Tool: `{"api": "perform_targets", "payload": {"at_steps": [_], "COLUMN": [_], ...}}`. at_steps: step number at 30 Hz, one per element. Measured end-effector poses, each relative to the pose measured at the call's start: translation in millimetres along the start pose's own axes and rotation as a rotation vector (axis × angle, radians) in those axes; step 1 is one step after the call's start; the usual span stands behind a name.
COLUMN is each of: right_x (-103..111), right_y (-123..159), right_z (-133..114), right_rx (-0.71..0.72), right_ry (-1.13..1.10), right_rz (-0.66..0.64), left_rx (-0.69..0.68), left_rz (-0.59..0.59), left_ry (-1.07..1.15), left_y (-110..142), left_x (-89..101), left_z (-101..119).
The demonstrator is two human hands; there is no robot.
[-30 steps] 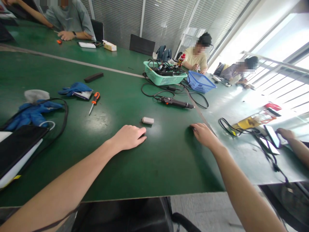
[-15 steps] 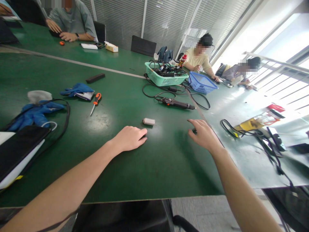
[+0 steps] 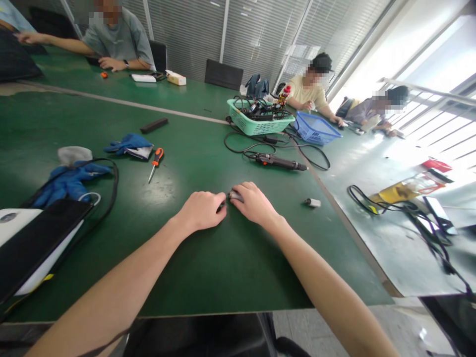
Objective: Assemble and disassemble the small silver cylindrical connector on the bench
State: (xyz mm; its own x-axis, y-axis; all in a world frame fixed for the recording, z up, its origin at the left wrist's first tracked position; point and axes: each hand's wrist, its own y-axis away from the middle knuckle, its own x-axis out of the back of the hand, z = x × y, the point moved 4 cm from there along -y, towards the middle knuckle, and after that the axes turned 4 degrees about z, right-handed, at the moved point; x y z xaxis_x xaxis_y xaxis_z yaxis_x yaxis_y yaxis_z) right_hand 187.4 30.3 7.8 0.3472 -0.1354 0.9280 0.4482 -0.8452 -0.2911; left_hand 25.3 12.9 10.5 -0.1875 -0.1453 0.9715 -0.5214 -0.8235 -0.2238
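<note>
The right hand (image 3: 255, 202) is half closed, bent over a small silver tube (image 3: 236, 196) and touching it; the left hand (image 3: 201, 210) is curled up just beside it, and I can't tell if it touches; the tube lies on the green table (image 3: 230, 267) between the hands, pointing about side to side, partly hidden

On the green bench (image 3: 223, 277), an orange-handled screwdriver (image 3: 156, 162) lies left of centre, near a blue glove (image 3: 129, 145) and below a black bar (image 3: 153, 125). More blue gloves (image 3: 69, 181) sit at the left, inside a loop of black cable (image 3: 114, 188). Towards the upper right, a green plastic basket (image 3: 260, 124) holds tangled cables beside a blue basket (image 3: 315, 130), and an electric screwdriver (image 3: 278, 161) lies just below them. A seated co-worker (image 3: 119, 42) rests both forearms on the bench at the upper left.
</note>
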Motion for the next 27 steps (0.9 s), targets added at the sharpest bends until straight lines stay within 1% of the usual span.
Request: {"api": "perform_targets", "payload": {"at_steps": [2, 3, 6, 8, 13, 27], "right_x": [5.2, 7.4, 11.7, 12.2, 10.6, 12.1], "right_y": [14.7, 22.1, 39.3, 44.8, 45.2, 45.9], "right_z": [-6.0, -9.6, -19.2, -22.7, -21.6, -22.4], "right_rx": [0.012, 0.018, 0.027, 0.030, 0.033, 0.036], "right_ry": [-0.042, -0.065, -0.119, -0.144, -0.178, -0.180], "right_rz": [-0.033, -0.044, -0.044, -0.037, -0.027, -0.038], "left_rx": [0.008, -0.013, -0.130, -0.188, -0.206, -0.232], "left_rz": [0.002, -0.006, -0.053, -0.075, -0.081, -0.084], "left_ry": [0.002, 0.007, 0.033, 0.046, 0.050, 0.051], "left_y": [0.0, 0.2, 1.9, 3.1, 3.0, -0.2], "left_x": [1.0, 1.3, 1.8, 1.9, 1.1, 2.4], "left_z": [-0.9, 0.1, 7.1, 11.4, 13.4, 12.3]}}
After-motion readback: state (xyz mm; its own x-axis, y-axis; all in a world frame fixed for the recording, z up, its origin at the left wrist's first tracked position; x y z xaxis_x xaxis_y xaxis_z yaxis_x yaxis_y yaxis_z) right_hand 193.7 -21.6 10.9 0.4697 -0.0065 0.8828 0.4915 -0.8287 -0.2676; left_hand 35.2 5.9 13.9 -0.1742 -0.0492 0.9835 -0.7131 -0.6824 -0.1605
